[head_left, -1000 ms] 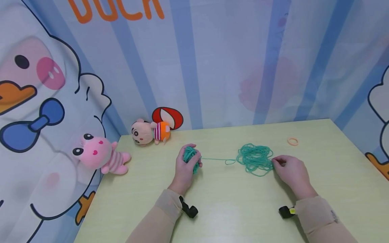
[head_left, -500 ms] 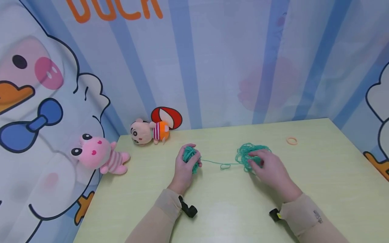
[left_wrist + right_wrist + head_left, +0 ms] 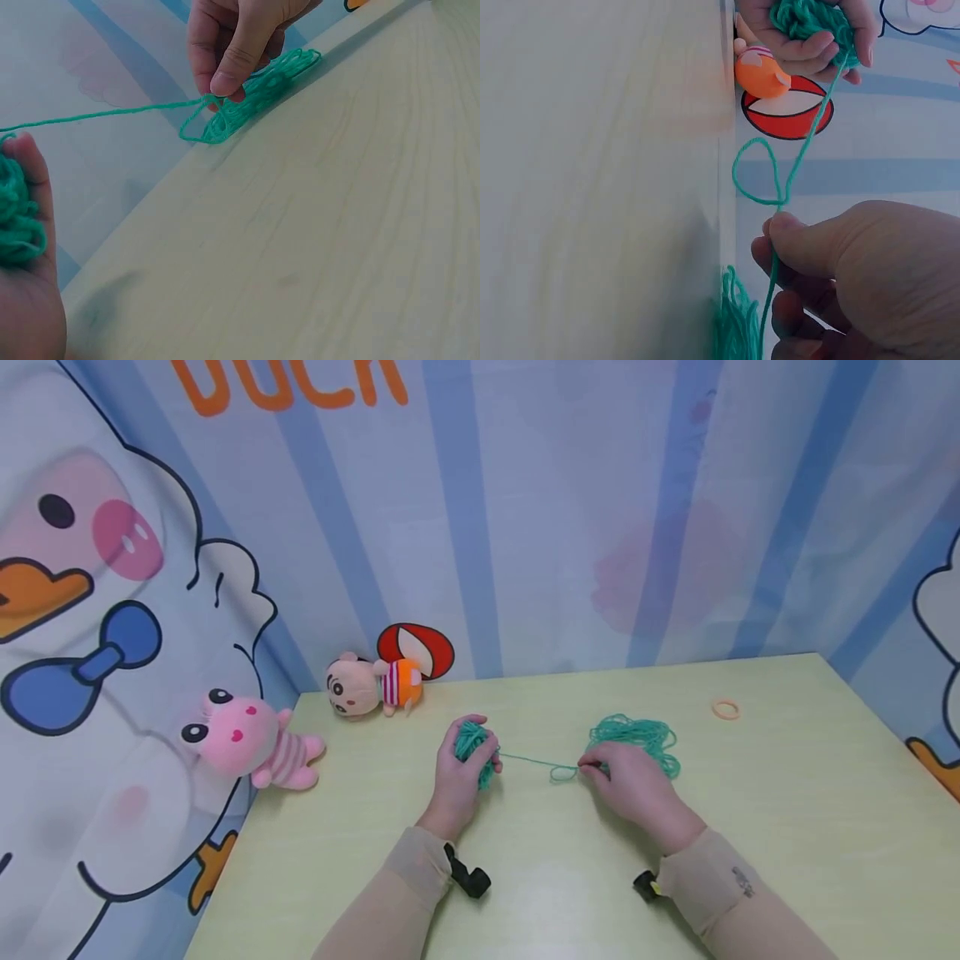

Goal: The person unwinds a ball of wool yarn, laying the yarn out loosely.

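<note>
My left hand grips a wound bundle of green yarn, fingers curled round it. One strand runs from the bundle to my right hand, whose thumb and fingertips pinch it just beside a small loop. A loose heap of green yarn lies on the table behind and to the right of the right hand, which partly hides it. In the right wrist view the loop stands just beyond the pinching right hand, and the strand leads on to the held bundle.
A pink plush toy lies at the table's left edge, and a plush doll at the back left. A peach-coloured ring lies at the back right of the table. A printed curtain hangs behind.
My right hand has moved left from the heap's right side, across it, to the strand near the loop, and now pinches it. The left hand has kept its grip and place.
</note>
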`<state>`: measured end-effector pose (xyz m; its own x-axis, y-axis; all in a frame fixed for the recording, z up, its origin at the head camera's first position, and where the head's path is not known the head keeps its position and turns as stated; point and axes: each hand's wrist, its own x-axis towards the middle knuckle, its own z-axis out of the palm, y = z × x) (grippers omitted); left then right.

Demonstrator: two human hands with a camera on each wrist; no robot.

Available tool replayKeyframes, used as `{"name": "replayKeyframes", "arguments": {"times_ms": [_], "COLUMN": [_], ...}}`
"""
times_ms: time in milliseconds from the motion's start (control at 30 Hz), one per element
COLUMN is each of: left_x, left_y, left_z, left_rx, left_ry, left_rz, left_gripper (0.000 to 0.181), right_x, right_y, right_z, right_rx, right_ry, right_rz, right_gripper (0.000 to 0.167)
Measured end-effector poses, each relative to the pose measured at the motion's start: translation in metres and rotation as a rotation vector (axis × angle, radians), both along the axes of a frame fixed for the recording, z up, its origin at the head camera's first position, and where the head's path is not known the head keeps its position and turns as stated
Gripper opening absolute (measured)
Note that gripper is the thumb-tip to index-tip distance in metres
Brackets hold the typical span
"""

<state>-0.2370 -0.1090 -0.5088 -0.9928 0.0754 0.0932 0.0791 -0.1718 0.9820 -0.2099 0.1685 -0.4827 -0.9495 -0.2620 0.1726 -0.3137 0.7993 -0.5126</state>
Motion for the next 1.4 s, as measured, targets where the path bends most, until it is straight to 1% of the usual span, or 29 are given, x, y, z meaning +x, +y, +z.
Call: {"name": "replayKeyframes", "arguments": {"times_ms": [133, 200, 300, 433, 567, 733, 867, 1000, 1200, 1300, 1400], "left_x": [0.0, 0.001, 0.001, 0.0, -0.001, -0.001, -0.001, 0.0, 0.0, 0.0, 0.001], "left_y": [0.001, 0.001, 0.001, 0.0, 0.0, 0.0, 0.001, 0.001, 0.001, 0.001, 0.001], "left_z": [0.001, 0.002, 0.001, 0.001, 0.0, 0.0, 0.0, 0.001, 0.0, 0.001, 0.001], "left_rx": [-0.003, -0.004, -0.002, 0.003, 0.004, 0.014, 0.015, 0.014, 0.015, 0.009, 0.004], "left_ry": [0.001, 0.001, 0.006, 0.016, 0.018, 0.011, -0.001, -0.006, -0.003, -0.002, -0.001], "left_rz": [0.002, 0.006, 0.015, 0.028, 0.033, 0.03, 0.03, 0.033, 0.023, 0.01, 0.002], "left_gripper": [0.034, 0.033, 0.033, 0.032, 0.032, 0.031, 0.032, 0.032, 0.033, 0.034, 0.034], "right_x": [0.001, 0.002, 0.004, 0.006, 0.008, 0.009, 0.009, 0.007, 0.005, 0.006, 0.007], "right_y": [0.008, 0.015, 0.027, 0.046, 0.068, 0.095, 0.107, 0.112, 0.108, 0.105, 0.094], "right_z": [0.003, 0.005, 0.007, 0.007, 0.006, 0.001, -0.003, -0.006, -0.008, -0.006, -0.001], "right_rx": [-0.005, 0.0, 0.004, -0.021, -0.041, -0.042, -0.038, -0.027, -0.023, -0.02, -0.039], "right_ry": [0.002, 0.02, 0.044, 0.054, 0.029, 0.0, -0.033, -0.086, -0.129, -0.113, -0.045], "right_rz": [-0.025, -0.043, -0.07, -0.11, -0.17, -0.24, -0.296, -0.328, -0.312, -0.317, -0.327], "right_gripper": [0.017, 0.019, 0.02, 0.022, 0.024, 0.027, 0.027, 0.026, 0.025, 0.025, 0.028]}}
